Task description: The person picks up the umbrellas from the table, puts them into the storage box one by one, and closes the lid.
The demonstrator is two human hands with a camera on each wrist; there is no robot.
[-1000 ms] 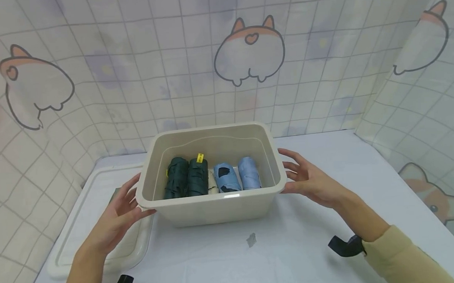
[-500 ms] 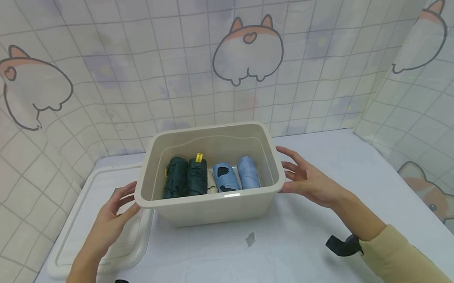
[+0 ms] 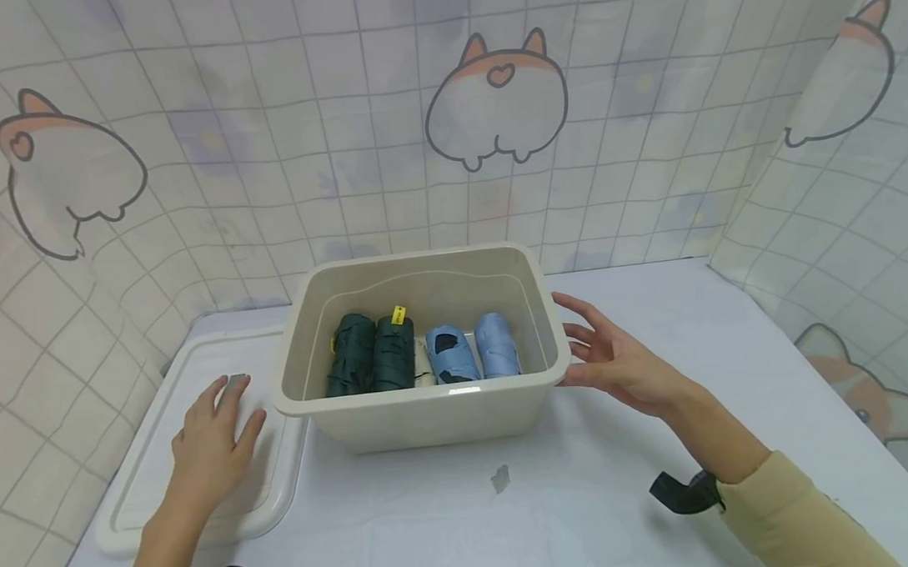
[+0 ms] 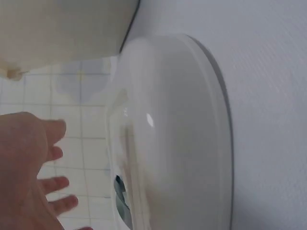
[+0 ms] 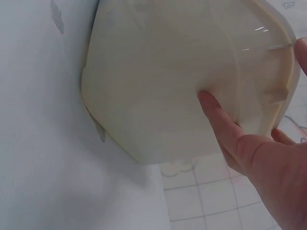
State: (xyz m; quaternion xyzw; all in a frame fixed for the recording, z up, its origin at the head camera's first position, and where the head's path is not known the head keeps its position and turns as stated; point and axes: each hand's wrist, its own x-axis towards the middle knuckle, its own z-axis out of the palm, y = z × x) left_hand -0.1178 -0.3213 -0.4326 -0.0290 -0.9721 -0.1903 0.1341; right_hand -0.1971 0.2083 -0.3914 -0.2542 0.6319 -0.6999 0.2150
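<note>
A cream plastic bin [image 3: 421, 426] stands on the white table, holding two dark green rolled bundles [image 3: 393, 355] and two light blue ones [image 3: 497, 346]. A cream item [image 3: 423, 364] partly shows between them. My right hand [image 3: 622, 361] is at the bin's right end; in the right wrist view its thumb [image 5: 216, 110] touches the outer wall and other fingertips are near the rim. My left hand [image 3: 212, 450] is over the white lid [image 3: 148, 469] left of the bin, fingers spread and holding nothing. Whether it touches the lid cannot be told.
A grey-green patch [image 4: 122, 201] shows on the lid in the left wrist view. A small grey mark [image 3: 502, 479] lies on the table before the bin. Patterned cloth [image 3: 391, 194] hangs behind the table and along both sides.
My left hand has left the bin's left rim and moved left over the lid. My right hand and the bin have stayed nearly still.
</note>
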